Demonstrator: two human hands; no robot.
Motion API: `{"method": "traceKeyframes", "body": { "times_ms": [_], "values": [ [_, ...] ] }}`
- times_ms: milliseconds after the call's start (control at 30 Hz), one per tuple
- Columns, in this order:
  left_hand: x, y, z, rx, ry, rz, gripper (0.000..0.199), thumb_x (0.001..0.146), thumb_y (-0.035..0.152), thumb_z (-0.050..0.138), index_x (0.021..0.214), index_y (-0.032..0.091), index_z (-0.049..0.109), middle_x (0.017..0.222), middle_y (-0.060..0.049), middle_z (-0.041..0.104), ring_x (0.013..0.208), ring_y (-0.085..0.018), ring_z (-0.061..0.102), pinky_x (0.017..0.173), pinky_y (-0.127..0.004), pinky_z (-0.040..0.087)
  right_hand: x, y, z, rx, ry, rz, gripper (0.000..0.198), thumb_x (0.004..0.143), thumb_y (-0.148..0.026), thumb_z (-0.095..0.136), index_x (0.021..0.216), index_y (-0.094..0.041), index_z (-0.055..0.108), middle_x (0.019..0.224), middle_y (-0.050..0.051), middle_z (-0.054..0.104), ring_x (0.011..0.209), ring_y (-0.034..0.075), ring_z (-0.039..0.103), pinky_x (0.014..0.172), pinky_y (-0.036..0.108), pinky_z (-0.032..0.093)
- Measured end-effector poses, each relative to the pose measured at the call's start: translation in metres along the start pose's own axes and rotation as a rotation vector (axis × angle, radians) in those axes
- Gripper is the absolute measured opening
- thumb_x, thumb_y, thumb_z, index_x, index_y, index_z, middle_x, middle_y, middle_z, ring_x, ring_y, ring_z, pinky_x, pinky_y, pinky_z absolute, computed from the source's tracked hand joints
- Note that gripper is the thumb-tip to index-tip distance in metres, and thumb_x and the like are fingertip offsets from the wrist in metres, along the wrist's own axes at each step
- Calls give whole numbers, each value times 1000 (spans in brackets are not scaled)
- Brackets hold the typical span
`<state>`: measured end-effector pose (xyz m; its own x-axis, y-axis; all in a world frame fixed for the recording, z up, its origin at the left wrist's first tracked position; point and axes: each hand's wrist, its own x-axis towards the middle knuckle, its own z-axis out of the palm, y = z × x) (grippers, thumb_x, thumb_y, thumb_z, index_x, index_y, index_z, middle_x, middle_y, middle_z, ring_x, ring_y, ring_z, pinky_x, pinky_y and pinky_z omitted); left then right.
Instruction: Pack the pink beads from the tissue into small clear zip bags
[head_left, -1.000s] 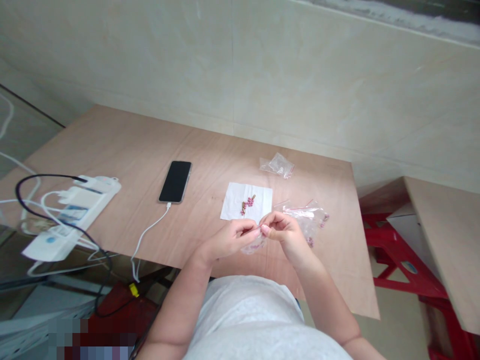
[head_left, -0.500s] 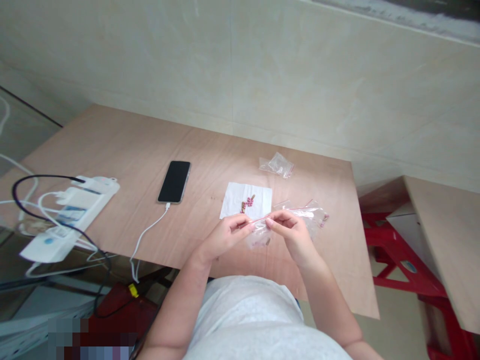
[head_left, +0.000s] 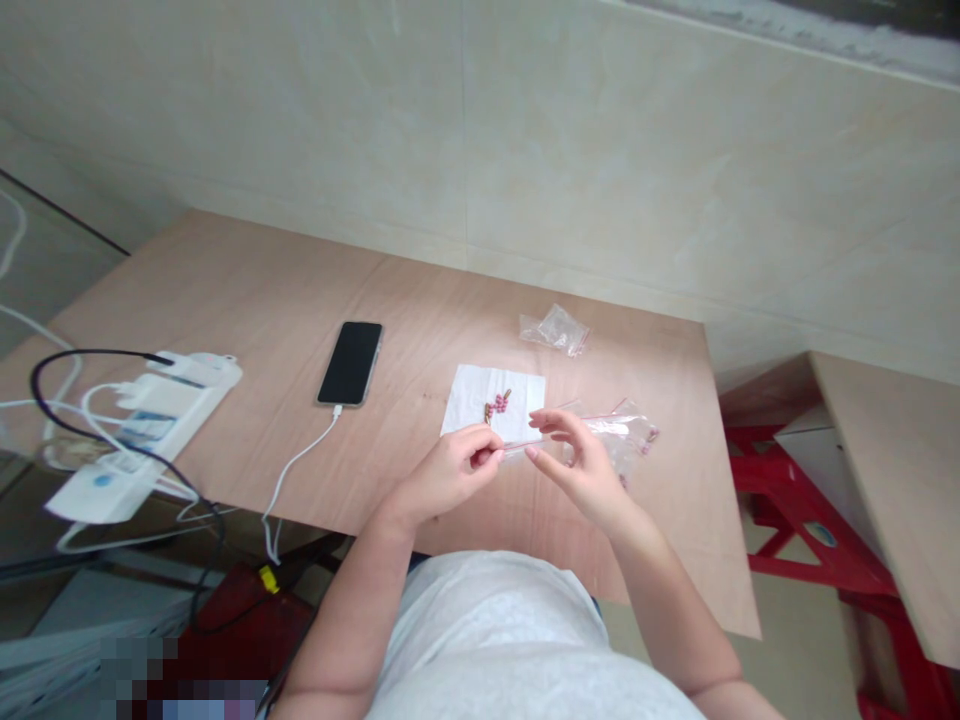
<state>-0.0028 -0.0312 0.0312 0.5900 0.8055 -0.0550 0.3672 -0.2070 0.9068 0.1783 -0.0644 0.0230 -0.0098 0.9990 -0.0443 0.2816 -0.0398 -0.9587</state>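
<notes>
My left hand (head_left: 466,463) pinches one end of a small clear zip bag (head_left: 519,449) with a pink strip along its edge. At the bag's other end my right hand (head_left: 576,458) has thumb and fingers parted, holding nothing that I can see. Beyond my left hand lies a white paper sheet (head_left: 466,393), with several pink and gold-brown beads (head_left: 496,404) on it. Just past my right hand are more clear zip bags (head_left: 616,425), with small pink pieces at their right end. Part of these bags is hidden by my right hand.
Farther back lies a crumpled pair of clear bags (head_left: 556,328). A black phone (head_left: 351,364) on a white cable (head_left: 295,463) is to the left, then a white power strip (head_left: 161,420) with several cords. The wooden table (head_left: 420,300) meets a wall; a red stool (head_left: 806,520) stands right.
My right hand has let go of the zip bag and its fingers have spread. The bag stays in my left hand, lying flatter between the hands.
</notes>
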Motion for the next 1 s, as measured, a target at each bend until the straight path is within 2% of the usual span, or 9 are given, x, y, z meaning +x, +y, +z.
{"method": "traceKeyframes", "body": {
  "times_ms": [100, 167, 400, 700, 833, 1000],
  "values": [
    [0, 3, 2, 33, -30, 17, 15, 78, 18, 42, 68, 15, 52, 63, 3, 43, 60, -9, 40, 57, -21, 33, 3, -7, 1, -184, -106, -136, 7, 73, -27, 57, 78, -22, 60, 82, 4, 62, 83, 20, 51, 79, 35, 35],
    [0, 3, 4, 45, -25, 16, 15, 78, 18, 43, 67, 15, 52, 63, 3, 44, 60, -9, 40, 57, -21, 33, 4, -10, 3, -241, -135, -159, 6, 75, -24, 55, 72, -22, 59, 74, 3, 62, 77, 19, 51, 75, 34, 35],
    [-1, 3, 2, 27, 5, 13, 16, 79, 19, 40, 72, 15, 54, 67, 2, 47, 61, -9, 42, 59, -22, 35, 3, -11, 4, -264, -204, -163, 5, 75, -22, 53, 77, -22, 57, 77, 4, 61, 78, 20, 49, 73, 33, 35],
    [2, 5, 3, -24, -46, 24, 17, 80, 23, 42, 72, 15, 55, 66, 1, 48, 63, -10, 45, 60, -22, 36, 3, -14, 11, -148, -107, -130, 7, 71, -16, 55, 65, -20, 54, 67, 2, 57, 71, 18, 48, 66, 30, 35],
    [4, 3, 4, 14, -43, 30, 19, 80, 22, 41, 69, 15, 54, 67, 1, 48, 63, -10, 44, 59, -22, 35, 1, -12, 14, -143, -83, -106, 5, 72, -19, 55, 67, -20, 55, 69, 2, 58, 72, 18, 49, 68, 31, 36],
    [2, 1, 0, 19, -14, 31, 15, 79, 17, 40, 66, 15, 49, 64, 3, 41, 61, -9, 39, 57, -21, 32, 3, -7, 6, -155, -99, -72, 4, 72, -24, 58, 71, -21, 58, 74, 3, 61, 76, 19, 52, 72, 32, 36]
  ]
}}
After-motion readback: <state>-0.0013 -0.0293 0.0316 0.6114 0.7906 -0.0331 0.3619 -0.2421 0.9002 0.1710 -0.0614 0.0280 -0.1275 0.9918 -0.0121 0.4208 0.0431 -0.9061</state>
